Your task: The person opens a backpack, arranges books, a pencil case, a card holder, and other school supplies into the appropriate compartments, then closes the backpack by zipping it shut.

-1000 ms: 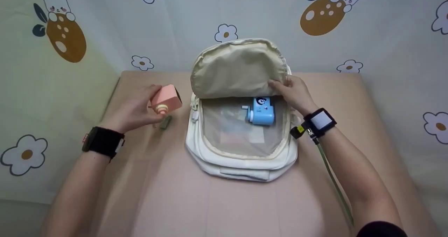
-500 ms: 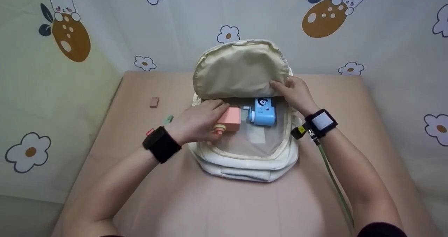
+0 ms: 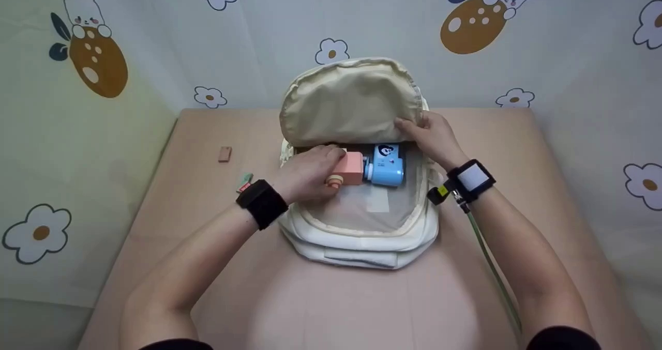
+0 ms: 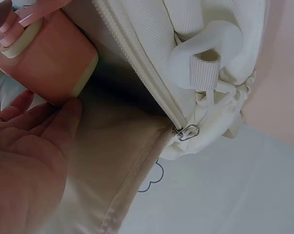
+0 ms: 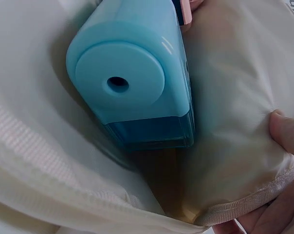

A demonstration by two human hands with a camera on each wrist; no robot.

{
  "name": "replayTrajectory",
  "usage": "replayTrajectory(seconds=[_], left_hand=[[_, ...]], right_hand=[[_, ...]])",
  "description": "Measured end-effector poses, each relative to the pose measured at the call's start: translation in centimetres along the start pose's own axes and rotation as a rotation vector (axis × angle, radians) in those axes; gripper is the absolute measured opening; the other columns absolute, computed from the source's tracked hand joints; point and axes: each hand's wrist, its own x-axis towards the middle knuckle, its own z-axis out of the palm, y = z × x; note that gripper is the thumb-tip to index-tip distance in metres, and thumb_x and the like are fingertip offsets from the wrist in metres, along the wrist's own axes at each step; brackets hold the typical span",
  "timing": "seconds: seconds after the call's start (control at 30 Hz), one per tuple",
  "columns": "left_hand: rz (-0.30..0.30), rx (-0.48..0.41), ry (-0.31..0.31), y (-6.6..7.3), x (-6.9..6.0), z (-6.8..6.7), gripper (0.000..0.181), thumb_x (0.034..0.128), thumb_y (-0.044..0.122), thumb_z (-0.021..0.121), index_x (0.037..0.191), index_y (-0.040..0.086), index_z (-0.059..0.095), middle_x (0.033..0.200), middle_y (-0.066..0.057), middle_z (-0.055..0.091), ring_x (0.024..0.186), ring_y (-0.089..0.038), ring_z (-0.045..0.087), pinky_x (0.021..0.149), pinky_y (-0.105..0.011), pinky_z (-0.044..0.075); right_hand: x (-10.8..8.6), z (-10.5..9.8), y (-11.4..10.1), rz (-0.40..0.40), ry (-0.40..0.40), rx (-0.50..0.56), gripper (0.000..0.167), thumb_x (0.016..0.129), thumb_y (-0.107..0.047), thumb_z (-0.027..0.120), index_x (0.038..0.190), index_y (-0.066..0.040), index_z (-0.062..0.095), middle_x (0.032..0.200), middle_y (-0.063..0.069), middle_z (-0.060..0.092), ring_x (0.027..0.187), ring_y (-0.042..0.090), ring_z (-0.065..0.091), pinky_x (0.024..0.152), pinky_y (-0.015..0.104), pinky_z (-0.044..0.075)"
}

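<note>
A white backpack (image 3: 359, 254) lies on the table with its front flap (image 3: 351, 102) folded back. Inside the open pocket, a blue hand-crank pencil sharpener (image 3: 388, 171) with a panda picture sits toward the right; the right wrist view shows its round pencil hole. My left hand (image 3: 313, 171) reaches over the pocket and grips a pink crank pencil sharpener (image 3: 349, 169), close beside the blue one. Part of the pink sharpener is hidden behind my fingers. At the flap's lower right corner, my right hand (image 3: 432, 135) pinches the fabric between thumb and fingers.
To the left of the backpack lie a small brownish-pink block (image 3: 225, 154) and a small green piece (image 3: 245, 180), partly covered by the left wristband. A patterned curtain (image 3: 269, 45) stands behind the table (image 3: 320, 308). A green cable (image 3: 491, 257) runs along the right forearm.
My left hand has carried the pink sharpener from the table's left side rightward into the backpack's pocket, up to the blue sharpener. My right hand keeps its hold on the flap.
</note>
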Motion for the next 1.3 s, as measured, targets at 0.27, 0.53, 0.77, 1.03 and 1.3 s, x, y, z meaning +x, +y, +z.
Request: replayTrajectory(seconds=[0.27,0.53,0.77,1.03,1.3], left_hand=[[-0.025,0.12,0.081,0.8,0.2,0.7,0.066,0.0879,0.022,0.07,0.146,0.0,0.05,0.143,-0.017,0.049,0.13,-0.034,0.047,0.108,-0.044,0.043],[-0.043,0.156,0.152,1.2,-0.1,1.2,0.071,0.0907,0.021,0.071,0.151,-0.003,0.043,0.141,-0.018,0.05,0.126,-0.033,0.048,0.106,-0.044,0.043],[0.225,0.363,0.585,2.6,-1.4,-0.5,0.044,0.0954,0.012,0.066,0.139,0.007,0.06,0.14,-0.015,0.056,0.129,-0.033,0.05,0.112,-0.043,0.04],[0.052,0.211,0.86,2.5,-1.9,-4.6,0.065,0.0943,0.007,0.069,0.152,0.001,0.04,0.148,-0.024,0.048,0.136,-0.037,0.046,0.113,-0.048,0.037],[0.099,0.009,0.758,4.5,-3.5,-5.2,0.034,0.0959,-0.004,0.061,0.128,0.002,0.067,0.108,-0.013,0.062,0.093,-0.027,0.059,0.075,-0.038,0.052]], right_hand=[[0.0,0.0,-0.6,0.003,-0.008,0.017,0.056,0.089,-0.063,0.069,0.091,-0.008,0.061,0.061,-0.005,0.041,0.048,0.011,0.037,0.044,0.027,0.033],[-0.2,0.4,-0.7,-0.049,0.004,0.085,0.05,0.092,-0.054,0.072,0.117,-0.01,0.07,0.105,0.007,0.068,0.087,0.023,0.059,0.071,0.03,0.047],[-0.7,0.6,-0.6,-0.107,0.019,0.098,0.045,0.095,-0.042,0.073,0.125,-0.009,0.069,0.118,0.009,0.069,0.105,0.021,0.064,0.092,0.035,0.05],[-1.5,0.6,-0.2,-0.141,0.031,0.117,0.038,0.097,-0.032,0.072,0.128,-0.008,0.069,0.123,0.01,0.069,0.113,0.022,0.065,0.099,0.038,0.05],[-3.1,0.3,0.7,-0.228,0.029,-0.015,0.037,0.098,-0.033,0.071,0.127,-0.01,0.071,0.13,0.01,0.067,0.127,0.025,0.056,0.109,0.048,0.042]])
